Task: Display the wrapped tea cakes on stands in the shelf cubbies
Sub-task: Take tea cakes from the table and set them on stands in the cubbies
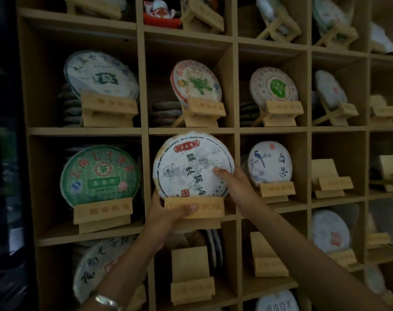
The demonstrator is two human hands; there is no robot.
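Observation:
A white wrapped tea cake (192, 164) with black characters and a red label stands on a wooden stand (194, 207) at the front of the middle cubby. My left hand (168, 214) grips the stand's left end, thumb across its front lip. My right hand (233, 182) holds the cake's right edge, with the thumb pressed on its face. The cake and stand sit at the front edge of the shelf board (90, 235).
Neighbouring cubbies hold a green cake (100, 173), a bird-print cake (269, 162) and other cakes on stands. Empty stands (330, 180) (191, 277) (266, 257) sit in cubbies to the right and below. Stacked cakes lie behind some stands.

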